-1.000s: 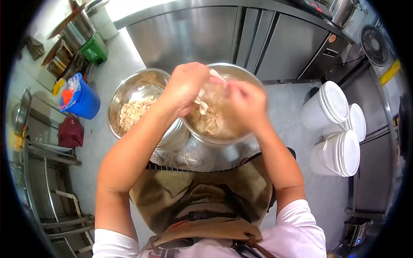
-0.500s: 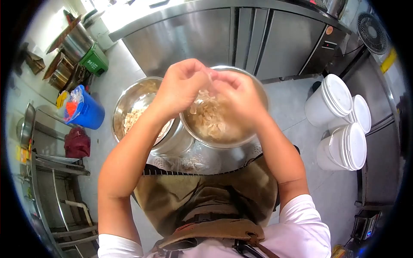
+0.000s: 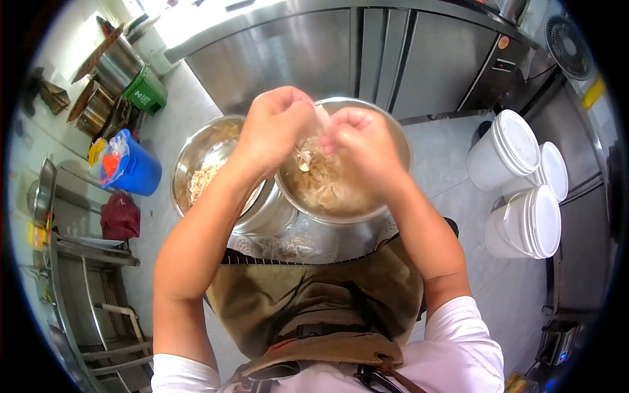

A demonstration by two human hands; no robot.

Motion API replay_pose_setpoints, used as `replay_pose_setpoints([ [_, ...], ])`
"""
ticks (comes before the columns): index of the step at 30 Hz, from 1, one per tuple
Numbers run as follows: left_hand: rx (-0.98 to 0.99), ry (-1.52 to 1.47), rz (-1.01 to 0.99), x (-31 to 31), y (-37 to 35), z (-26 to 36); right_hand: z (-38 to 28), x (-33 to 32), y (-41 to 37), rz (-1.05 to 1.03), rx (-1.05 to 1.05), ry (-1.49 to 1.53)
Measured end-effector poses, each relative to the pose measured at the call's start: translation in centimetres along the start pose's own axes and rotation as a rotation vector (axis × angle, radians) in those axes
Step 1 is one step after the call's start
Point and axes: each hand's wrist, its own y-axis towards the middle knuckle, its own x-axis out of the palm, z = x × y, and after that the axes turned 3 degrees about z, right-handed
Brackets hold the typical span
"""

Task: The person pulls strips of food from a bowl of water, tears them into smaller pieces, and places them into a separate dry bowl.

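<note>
Left hand (image 3: 275, 128) is pinching a pale, thin, limp piece (image 3: 322, 116); right hand (image 3: 362, 141) is curling against it, hold too blurred to tell.

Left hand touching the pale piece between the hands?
Touching: the head view shows the pale piece meeting the left hand at its fingertips, with no gap visible.

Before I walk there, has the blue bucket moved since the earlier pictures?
No; judged against the green bin, the blue bucket shows no clear shift either way.
</note>
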Motion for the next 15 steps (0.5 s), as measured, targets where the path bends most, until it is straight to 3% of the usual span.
replay_pose_setpoints([
  [7,-0.051,-0.202,-0.032,-0.2,0.3,-0.5,0.9,0.1,-0.2,0.041,-0.025,0.118],
  [10,0.003,-0.235,0.013,-0.9,1.0,-0.5,2.2,-0.4,-0.8,0.099,0.021,-0.126],
  [13,0.036,-0.223,0.042,-2.0,1.5,0.3,6.4,-3.8,0.2,-0.139,0.029,-1.004],
  [15,0.025,-0.190,0.013,-2.8,1.9,0.5,9.7,-5.7,0.8,-0.265,0.167,-1.347],
])
